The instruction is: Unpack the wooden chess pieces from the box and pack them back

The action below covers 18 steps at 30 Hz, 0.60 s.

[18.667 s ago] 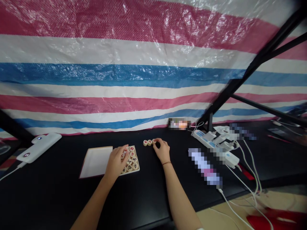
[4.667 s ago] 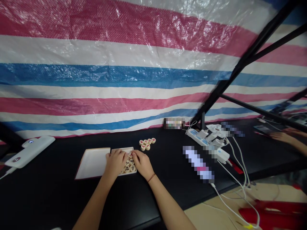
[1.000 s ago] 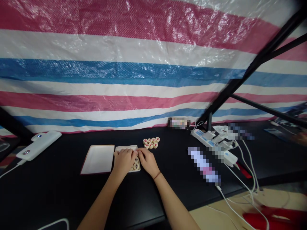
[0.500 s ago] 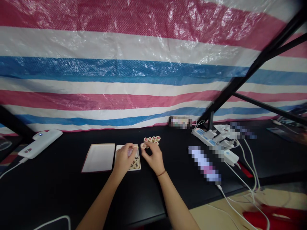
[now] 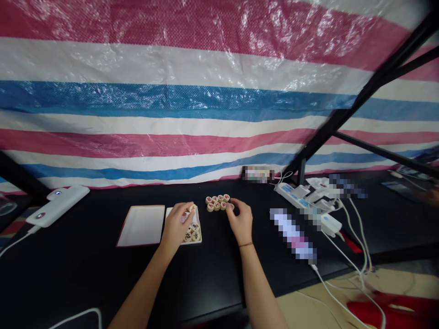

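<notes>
On the black table (image 5: 85,269), a small white box tray (image 5: 199,240) holds several round wooden chess pieces (image 5: 192,234) marked in black. My left hand (image 5: 177,226) hovers over the tray, its fingertips pinched on one chess piece (image 5: 192,208). To the right, a cluster of red-marked pieces (image 5: 216,203) lies in two short rows. My right hand (image 5: 240,218) is at the cluster's right end, thumb and fingers closed on a piece (image 5: 231,206) that touches the table. The box's flat lid (image 5: 141,225) lies left of the tray.
A white power bank (image 5: 58,205) sits at the far left with a cable. A power strip (image 5: 302,201) with plugs and white cords lies at the right. Behind stand a striped tarp wall (image 5: 171,100) and slanted black poles (image 5: 343,119). Another person's hand (image 5: 430,196) shows at the far right edge.
My right hand has moved from the tray out to the right end of the red-marked cluster with a piece. My left hand has lifted a piece from the tray.
</notes>
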Motion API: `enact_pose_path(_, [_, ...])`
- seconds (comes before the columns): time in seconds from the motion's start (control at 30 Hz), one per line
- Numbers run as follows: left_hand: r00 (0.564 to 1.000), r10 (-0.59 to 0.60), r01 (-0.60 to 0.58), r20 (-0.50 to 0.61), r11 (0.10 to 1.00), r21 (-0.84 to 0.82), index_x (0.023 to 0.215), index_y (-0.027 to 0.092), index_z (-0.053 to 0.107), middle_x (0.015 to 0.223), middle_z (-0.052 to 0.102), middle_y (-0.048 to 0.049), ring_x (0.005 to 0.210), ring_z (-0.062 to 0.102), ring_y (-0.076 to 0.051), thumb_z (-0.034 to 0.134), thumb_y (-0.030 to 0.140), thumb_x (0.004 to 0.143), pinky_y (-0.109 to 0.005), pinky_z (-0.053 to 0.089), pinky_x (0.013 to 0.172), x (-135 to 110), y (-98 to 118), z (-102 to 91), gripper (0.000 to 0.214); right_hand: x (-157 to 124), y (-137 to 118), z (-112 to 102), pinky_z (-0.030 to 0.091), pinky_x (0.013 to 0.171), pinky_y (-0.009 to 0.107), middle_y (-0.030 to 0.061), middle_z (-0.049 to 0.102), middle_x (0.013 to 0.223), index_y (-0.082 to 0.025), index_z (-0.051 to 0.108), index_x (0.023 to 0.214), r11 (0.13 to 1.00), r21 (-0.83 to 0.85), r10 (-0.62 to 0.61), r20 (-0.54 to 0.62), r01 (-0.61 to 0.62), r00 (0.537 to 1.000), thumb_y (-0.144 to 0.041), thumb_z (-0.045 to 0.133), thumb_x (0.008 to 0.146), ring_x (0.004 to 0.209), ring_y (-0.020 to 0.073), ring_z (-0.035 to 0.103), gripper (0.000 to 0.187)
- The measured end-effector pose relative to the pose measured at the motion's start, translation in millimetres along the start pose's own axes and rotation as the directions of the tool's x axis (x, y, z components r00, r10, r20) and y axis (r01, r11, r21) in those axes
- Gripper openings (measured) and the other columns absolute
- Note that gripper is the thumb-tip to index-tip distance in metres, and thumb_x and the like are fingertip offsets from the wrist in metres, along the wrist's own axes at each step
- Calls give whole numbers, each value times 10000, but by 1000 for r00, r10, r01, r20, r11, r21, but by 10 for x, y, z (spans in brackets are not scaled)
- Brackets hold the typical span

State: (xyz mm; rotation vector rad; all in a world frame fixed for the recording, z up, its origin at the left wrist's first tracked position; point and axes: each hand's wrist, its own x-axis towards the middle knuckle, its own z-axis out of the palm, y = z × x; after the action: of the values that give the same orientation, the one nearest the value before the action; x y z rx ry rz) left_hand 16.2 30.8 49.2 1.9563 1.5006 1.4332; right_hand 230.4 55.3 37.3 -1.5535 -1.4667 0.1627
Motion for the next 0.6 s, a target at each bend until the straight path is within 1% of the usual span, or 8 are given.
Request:
enact_pose_path(0.03, [999,41,-42,34,999,22,1064,245,632,1007,661,-39,884,664,-157,552,254,873,-276,555,784,-14,21,14,207,-47,-133,-1,464,819,353,97,689,980,-168,656,997,993,116,-43,61,35,997,-407,564,826,894,226,607,308])
enact_pose_path(0.1, [988,113,-120,101,991,61,1082,256,619,987,656,-29,907,660,-162,547,233,882,-291,545,826,-44,61,35,214,-154,-380,17,490,754,301,65,690,970,-184,624,1071,954,292,-142,233,71,962,-388,628,799,827,186,624,340])
enact_pose_path(0.2, [974,170,-187,150,977,102,1102,260,601,969,644,-26,908,658,-159,510,191,901,-283,544,819,-83,84,49,231,-297,-628,74,496,695,268,33,686,842,-190,652,968,927,370,-173,295,54,940,-327,610,823,739,154,627,204])
enact_pose_path(0.3, [966,197,-220,165,967,131,1131,250,584,961,632,-31,872,656,-149,482,166,913,-264,547,787,-104,67,52,256,-349,-694,111,516,684,263,27,687,821,-192,655,986,913,405,-178,301,44,937,-290,604,819,711,145,631,201])
enact_pose_path(0.37, [959,216,-242,184,961,133,1159,250,566,988,638,-37,894,653,-156,487,186,917,-275,543,806,-102,51,51,263,-307,-632,106,533,694,267,36,692,851,-195,654,1014,907,420,-181,296,42,938,-296,605,816,724,147,638,227])
enact_pose_path(0.43, [956,224,-252,187,957,144,1196,253,541,1044,646,-49,957,643,-180,519,247,914,-312,530,863,-88,43,39,283,-203,-478,79,542,708,277,60,693,901,-191,658,1020,924,381,-139,231,42,963,-321,576,835,757,157,643,240])
enact_pose_path(0.53, [962,222,-249,160,952,178,1212,246,539,1076,658,-66,1004,630,-206,533,319,910,-351,508,901,-52,45,-10,311,7,-108,24,539,755,323,118,676,982,-158,670,1009,985,168,-31,41,24,999,-359,524,843,837,198,644,299])
enact_pose_path(0.6, [968,208,-232,138,953,193,1178,242,566,1045,669,-65,983,635,-201,494,308,926,-344,508,880,-30,47,-49,270,114,149,-1,525,793,362,135,677,982,-144,677,988,1000,9,-12,30,11,999,-380,516,823,866,228,643,329])
